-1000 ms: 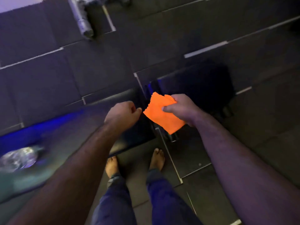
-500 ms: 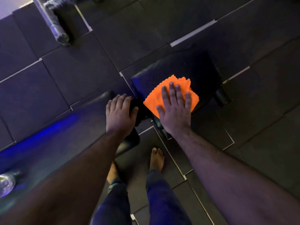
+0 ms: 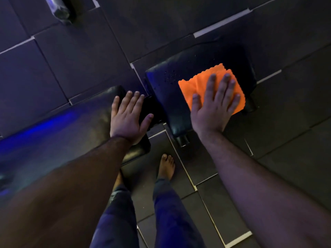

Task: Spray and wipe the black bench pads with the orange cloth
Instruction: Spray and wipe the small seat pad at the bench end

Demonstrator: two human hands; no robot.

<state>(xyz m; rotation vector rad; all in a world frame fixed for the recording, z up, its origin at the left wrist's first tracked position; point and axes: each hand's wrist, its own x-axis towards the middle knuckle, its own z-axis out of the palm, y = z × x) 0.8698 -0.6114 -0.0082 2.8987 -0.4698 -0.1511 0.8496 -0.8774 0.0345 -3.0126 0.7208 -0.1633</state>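
The orange cloth (image 3: 193, 86) lies folded flat on the small black seat pad (image 3: 168, 97), toward its right side. My right hand (image 3: 215, 104) presses down on the cloth with flat, spread fingers. Fine droplets speckle the seat pad left of the cloth. My left hand (image 3: 128, 115) rests palm down, holding nothing, on the right end of the long black bench pad (image 3: 75, 127). A narrow gap separates the two pads. No spray bottle can be made out in this dim view.
Dark rubber floor tiles with pale seams (image 3: 220, 24) surround the bench. A grey metal machine post (image 3: 59, 8) stands at the top left. My bare foot (image 3: 166, 165) and blue trouser legs are below the pads. Blue light reflects off the long pad.
A second ago my right hand held the cloth in the air. It laid the cloth on the seat pad and has slid it rightward. My left hand opened flat onto the long pad.
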